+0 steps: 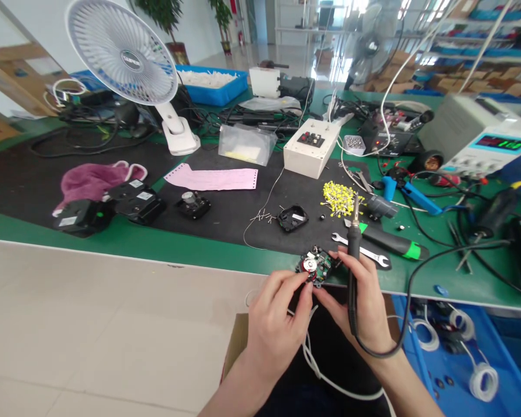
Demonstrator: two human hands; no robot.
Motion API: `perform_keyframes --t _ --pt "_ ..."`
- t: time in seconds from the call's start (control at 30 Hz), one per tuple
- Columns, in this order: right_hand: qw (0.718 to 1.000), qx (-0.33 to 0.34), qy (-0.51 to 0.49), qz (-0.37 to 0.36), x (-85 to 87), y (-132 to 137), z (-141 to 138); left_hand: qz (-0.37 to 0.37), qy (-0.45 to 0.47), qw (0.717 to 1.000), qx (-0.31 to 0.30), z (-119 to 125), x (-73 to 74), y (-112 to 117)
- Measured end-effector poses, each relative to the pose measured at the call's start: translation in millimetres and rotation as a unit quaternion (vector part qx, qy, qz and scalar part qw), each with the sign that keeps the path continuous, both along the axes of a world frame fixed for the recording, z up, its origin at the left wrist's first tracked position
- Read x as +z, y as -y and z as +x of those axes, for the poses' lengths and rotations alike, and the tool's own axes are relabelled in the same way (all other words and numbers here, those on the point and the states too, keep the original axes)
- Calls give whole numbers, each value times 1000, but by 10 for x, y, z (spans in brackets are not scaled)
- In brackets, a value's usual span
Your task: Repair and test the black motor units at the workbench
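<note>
Close to the bench's front edge, a small device with a circuit board (pixel 321 265) is pinched between my two hands. My left hand (pixel 282 307) grips its near left side with thumb and finger, by a silver disc and red wires. My right hand (pixel 364 295) steadies the right side and also carries a soldering iron (pixel 354 249), its tip pointing up and away. From the iron's lower end a black cord loops to the right. White cable (pixel 315 359) hangs below the device over my lap. Beyond it lies an open black housing shell (pixel 292 218) with several screws (pixel 264 216) beside it.
A wrench (pixel 362 251), a green-and-black tool (pixel 393 240) and a pile of yellow-capped parts (pixel 341 198) lie right of centre. More black units (pixel 136 201), a pink paper strip (pixel 217 178) and a fan (pixel 128 58) stand left. A blue drawer (pixel 464 370) holds coiled cables.
</note>
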State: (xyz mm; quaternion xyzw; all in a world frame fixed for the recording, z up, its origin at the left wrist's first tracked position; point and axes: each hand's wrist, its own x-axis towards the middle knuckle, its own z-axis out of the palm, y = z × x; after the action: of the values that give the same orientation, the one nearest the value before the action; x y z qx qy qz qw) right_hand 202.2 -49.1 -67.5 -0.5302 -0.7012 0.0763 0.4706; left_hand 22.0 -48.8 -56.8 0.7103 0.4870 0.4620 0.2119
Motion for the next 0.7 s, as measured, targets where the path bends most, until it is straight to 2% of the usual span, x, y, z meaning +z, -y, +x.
perform_keyframes --t 0.13,0.23,0.43,0.7 --pt "1000 6 1 13 -9 -1 -6 49 -77 996 -24 -181 42 -156" --pt "1000 5 -4 18 -40 -2 -13 48 -116 991 -52 -207 88 -244" --pt "1000 1 -5 21 -86 12 -27 21 -79 996 -34 -123 83 -193" --pt "1000 -13 -15 16 -131 15 -73 15 -50 994 -92 -234 117 -332"
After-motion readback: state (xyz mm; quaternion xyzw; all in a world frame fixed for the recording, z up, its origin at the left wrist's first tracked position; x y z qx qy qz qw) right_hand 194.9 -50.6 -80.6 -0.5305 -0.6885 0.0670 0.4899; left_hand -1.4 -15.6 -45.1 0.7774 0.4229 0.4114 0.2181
